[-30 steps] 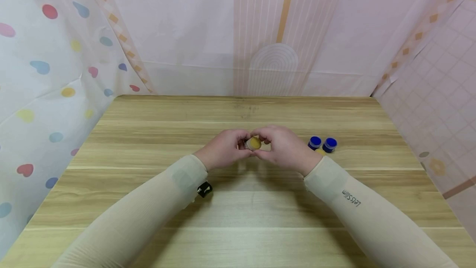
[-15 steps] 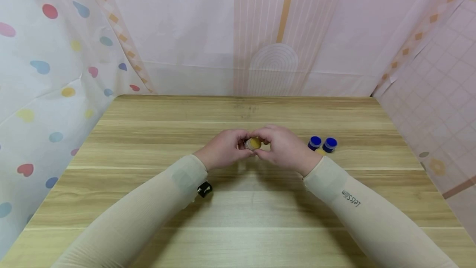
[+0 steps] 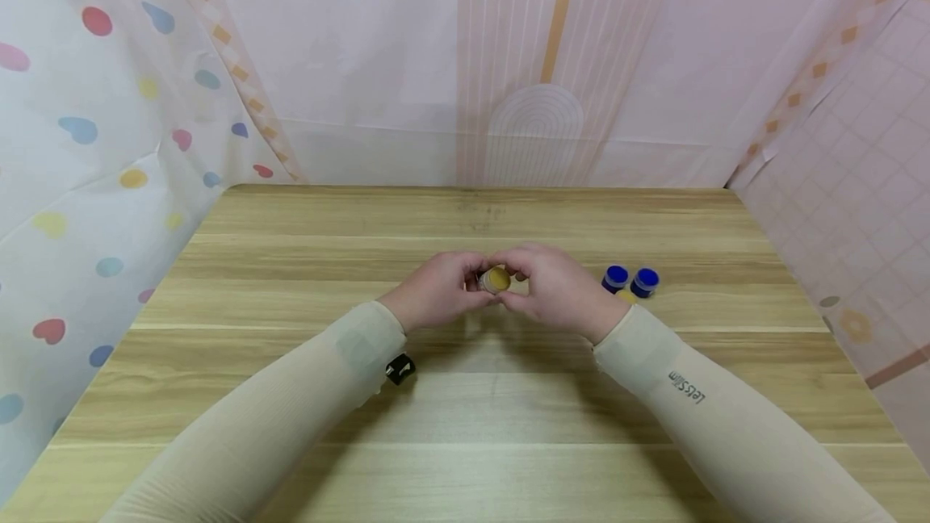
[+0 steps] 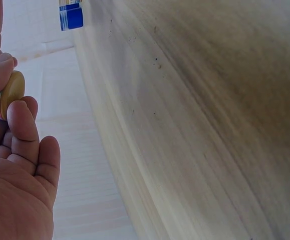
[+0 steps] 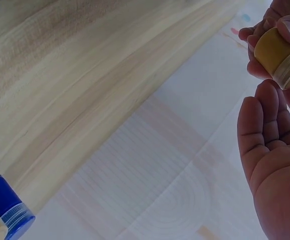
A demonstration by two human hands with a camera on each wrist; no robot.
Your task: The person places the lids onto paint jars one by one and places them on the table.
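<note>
A small jar of yellow paint (image 3: 497, 280) is held off the table between both hands, its round yellow end facing the head camera. My left hand (image 3: 439, 289) pinches it from the left side with thumb and fingers. From the other side the right hand (image 3: 559, 293) holds it with thumb and fingertips. Up close in the right wrist view, the jar (image 5: 275, 52) has an ochre body and a ridged, see-through band. A printed label shows on the jar (image 4: 13, 92) in the left wrist view. Fingers hide part of it.
Two blue paint jars (image 3: 616, 276) stand on the wooden table (image 3: 465, 458) beyond the right wrist, beside a second yellow jar (image 3: 626, 295) that the wrist partly hides. A black wrist device (image 3: 400, 370) hangs by the left sleeve. Printed cloth (image 3: 378, 63) borders the table's back.
</note>
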